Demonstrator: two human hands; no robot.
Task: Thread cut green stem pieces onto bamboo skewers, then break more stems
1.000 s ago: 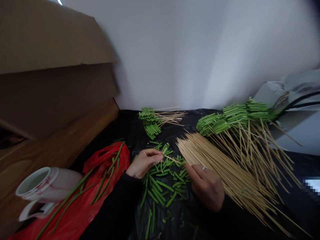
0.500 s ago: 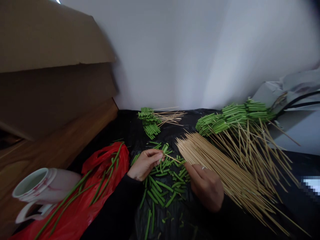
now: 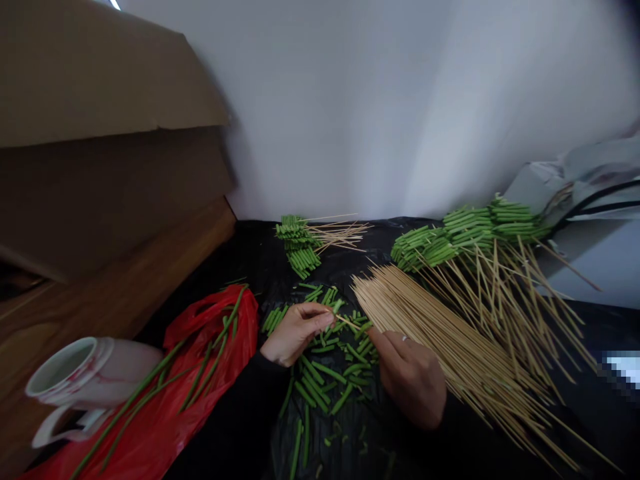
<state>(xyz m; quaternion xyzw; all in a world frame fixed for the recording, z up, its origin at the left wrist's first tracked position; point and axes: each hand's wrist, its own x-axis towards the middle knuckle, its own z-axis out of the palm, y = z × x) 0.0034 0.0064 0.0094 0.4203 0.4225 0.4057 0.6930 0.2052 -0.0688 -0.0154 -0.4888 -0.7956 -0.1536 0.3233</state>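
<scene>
My left hand (image 3: 299, 333) pinches a short green stem piece (image 3: 339, 305) at the tip of a thin wooden skewer (image 3: 347, 322). The skewer slants down to my right hand (image 3: 413, 377), whose fingers are closed on it; a ring shows on that hand. Cut green pieces (image 3: 314, 387) lie scattered below and around both hands. Just right of my right hand lies a big bundle of bare skewers (image 3: 450, 327). Behind my hands sits a small stack of filled skewers (image 3: 300, 247), and a larger stack (image 3: 467, 230) lies at the back right.
A red plastic bag (image 3: 200, 360) with long green stems is at the left, beside a white pitcher (image 3: 95, 370) lying on its side. A cardboard box (image 3: 110, 133) stands at the back left. Black plastic sheeting (image 3: 260, 257) covers the surface. A pale wall rises behind.
My left hand has shifted slightly right, closer to my right hand, with the green piece in its fingers. My right hand has hardly moved.
</scene>
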